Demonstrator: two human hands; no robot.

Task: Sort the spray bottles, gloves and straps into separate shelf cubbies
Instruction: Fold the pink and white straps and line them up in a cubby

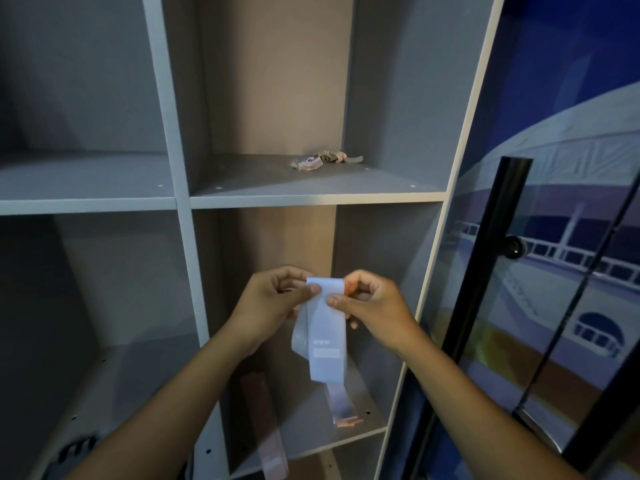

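Left hand (273,299) and right hand (372,306) both pinching top of pale blue strap (325,334), hanging before lower right cubby (349,420). Step: folding/sorting strap. Next: lay it beside straps (341,407) already there. Crumpled items (325,160) in cubby above.

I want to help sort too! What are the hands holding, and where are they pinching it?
Both the left hand and right hand pinch a pale blue strap at its folded top end; the rest hangs down.

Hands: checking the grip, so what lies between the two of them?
In the head view, the folded top of a pale strap spans between the left hand and right hand; both pinch it, and the rest hangs down.
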